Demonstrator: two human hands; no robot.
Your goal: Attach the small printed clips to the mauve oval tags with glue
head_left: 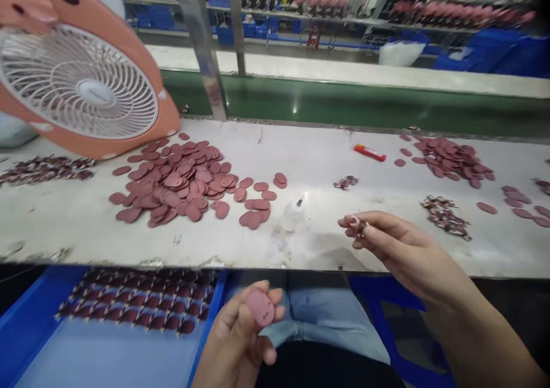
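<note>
Left hand (232, 332) is pinching a pink oval disc (259, 308) over the lap (335, 313), prob tilted to keep its holes (265, 315) showing; right hand (397, 243)'s gripping a tiny shiny piece (358, 227) above the white bench (244, 247).

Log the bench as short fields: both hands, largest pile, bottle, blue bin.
Left hand: holds a flat pink oval disc with small holes
Right hand: pinches a small shiny piece
Largest pile: pink oval discs beside the orange plastic fan
Small translucent bottle: dark-tipped, on white tabletop
Blue plastic bin: rows of dark-red pieces
</note>
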